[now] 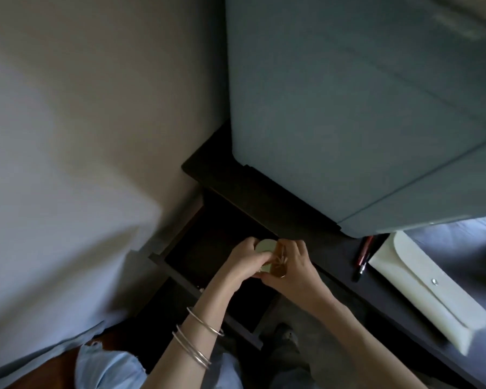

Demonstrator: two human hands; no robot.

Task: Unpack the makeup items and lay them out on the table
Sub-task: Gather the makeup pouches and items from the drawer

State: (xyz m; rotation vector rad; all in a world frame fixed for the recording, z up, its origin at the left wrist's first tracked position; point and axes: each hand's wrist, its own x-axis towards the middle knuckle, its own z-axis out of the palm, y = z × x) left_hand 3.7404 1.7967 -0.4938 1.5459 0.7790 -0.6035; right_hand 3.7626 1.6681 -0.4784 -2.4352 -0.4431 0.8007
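Note:
Over an open dark drawer [208, 242] my two hands meet around a small makeup item. It has a pale round lid [265, 246] and a gold-coloured body [278, 269] with thin strings on it. My left hand [243, 258] curls its fingers round the pale lid. My right hand [295, 265] grips the gold part from the right. A reddish lip pencil [364, 249] and a dark tube [361, 269] lie on the dark tabletop [334, 256] to the right. Beside them lies a white snap-button pouch [432, 287], shut.
A grey-blue upholstered headboard [348, 108] rises behind the table. A pale wall [82, 136] stands to the left. The drawer's front rail [191, 287] sticks out toward me. My shoe [285, 335] shows on the floor below.

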